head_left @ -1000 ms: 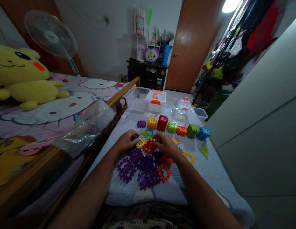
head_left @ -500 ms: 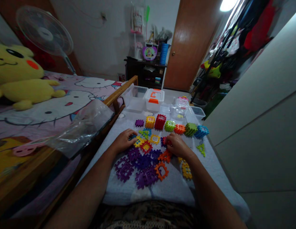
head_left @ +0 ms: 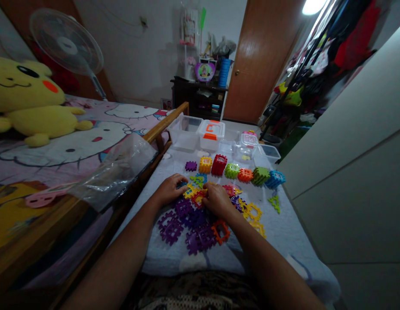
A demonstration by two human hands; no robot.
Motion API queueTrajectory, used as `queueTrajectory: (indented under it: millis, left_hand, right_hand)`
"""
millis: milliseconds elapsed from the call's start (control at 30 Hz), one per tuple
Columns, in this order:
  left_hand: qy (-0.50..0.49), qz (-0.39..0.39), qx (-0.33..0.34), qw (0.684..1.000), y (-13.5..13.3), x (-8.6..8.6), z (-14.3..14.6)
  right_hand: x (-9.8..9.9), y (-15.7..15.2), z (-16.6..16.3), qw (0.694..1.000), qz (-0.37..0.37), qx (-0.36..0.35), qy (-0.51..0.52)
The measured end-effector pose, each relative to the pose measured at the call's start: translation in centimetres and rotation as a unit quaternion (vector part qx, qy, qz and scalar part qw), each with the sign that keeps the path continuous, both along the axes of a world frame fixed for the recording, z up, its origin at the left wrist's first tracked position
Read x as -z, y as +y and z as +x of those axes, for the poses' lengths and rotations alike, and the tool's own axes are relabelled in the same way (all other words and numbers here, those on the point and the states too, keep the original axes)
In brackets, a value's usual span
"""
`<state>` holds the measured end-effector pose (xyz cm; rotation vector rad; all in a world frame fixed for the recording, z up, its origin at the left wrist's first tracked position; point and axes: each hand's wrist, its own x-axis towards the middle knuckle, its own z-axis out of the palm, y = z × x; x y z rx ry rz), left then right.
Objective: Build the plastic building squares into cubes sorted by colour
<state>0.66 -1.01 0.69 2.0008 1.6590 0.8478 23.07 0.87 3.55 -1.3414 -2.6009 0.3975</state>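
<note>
My left hand rests on the sheet with its fingers curled round a blue building tile, mostly hidden. My right hand is beside it, fingertips closed at a yellow building tile that they largely cover. A yellow window tile and a red tile lie between the hands. Purple tiles, dark blue tiles and an orange tile are spread nearer me. Yellow tiles lie right of my right wrist. Green triangular pieces lie beyond my left fingers.
Stacks sorted by colour, among them a red stack and a blue stack, line the far side. Behind them stand clear plastic boxes and a lidded box. A wooden bed rail borders the left; a white cabinet the right.
My right hand has moved left from the pink-red tile to the yellow tile near my left hand. The tiles on the right are now uncovered. My left hand stays in place.
</note>
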Motion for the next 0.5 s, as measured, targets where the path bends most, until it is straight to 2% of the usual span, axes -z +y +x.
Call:
queueTrajectory:
  millis: [167,233,333,433,500]
  left_hand:
    - [0.002,0.000,-0.002,1.000,0.0,0.1,0.0]
    - [0.006,-0.002,0.001,1.000,0.1,0.1,0.0]
    - [0.009,-0.005,0.001,1.000,0.1,0.1,0.0]
    - [0.006,-0.009,-0.003,1.000,0.1,0.1,0.0]
    - [0.005,-0.011,-0.005,1.000,0.1,0.1,0.0]
  right_hand:
    - [0.0,1.1,0.9,0.989,-0.099,0.016,0.112]
    - [-0.4,1.7,1.5,0.981,-0.113,0.017,0.158]
    - [-0.9,2.4,2.4,0.982,-0.030,0.030,0.182]
    - [-0.9,2.4,3.1,0.990,0.074,0.025,0.117]
    - [-0.5,2.2,3.4,0.994,0.093,0.002,0.057]
